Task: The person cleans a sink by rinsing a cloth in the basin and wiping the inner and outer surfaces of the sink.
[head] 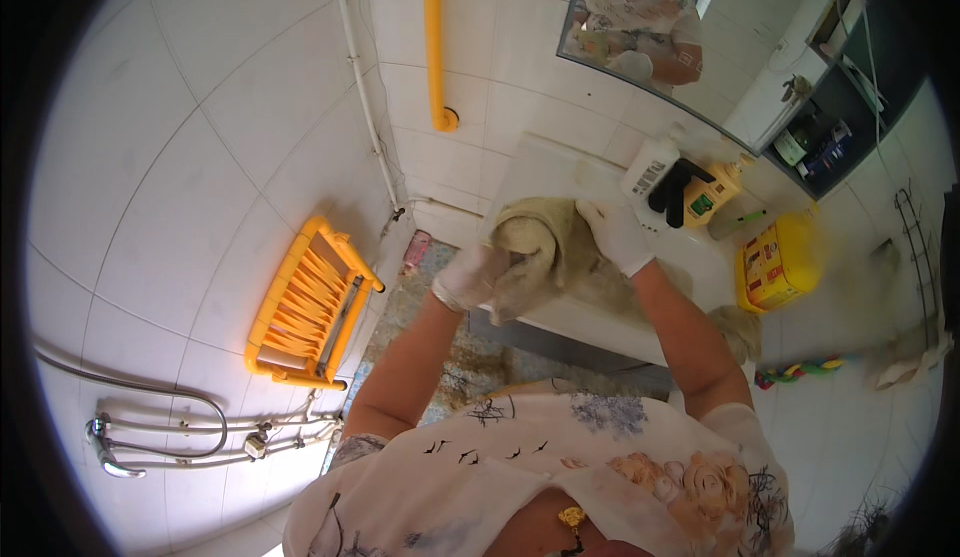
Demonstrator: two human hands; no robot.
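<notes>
A grey-green cloth (551, 238), folded and bunched like a towel, is held over the white sink counter (540, 163). My left hand (474, 276), in a white glove, grips its left end, the fingers partly hidden by the folds. My right hand (613, 233), gloved too, lies on the right side of the cloth with its fingertips at the upper edge; the thumb is hidden. More of the cloth hangs below, over the basin area. Another crumpled cloth (736, 332) rests at the counter's right front corner, under my right forearm.
Behind my right hand stand a white bottle (649, 167), a black-handled item (679, 191) and a yellow pump bottle (712, 193). A yellow jug (776, 264) is farther right. An orange folding seat (315, 306) is on the left wall, a mirror (720, 47) above the counter.
</notes>
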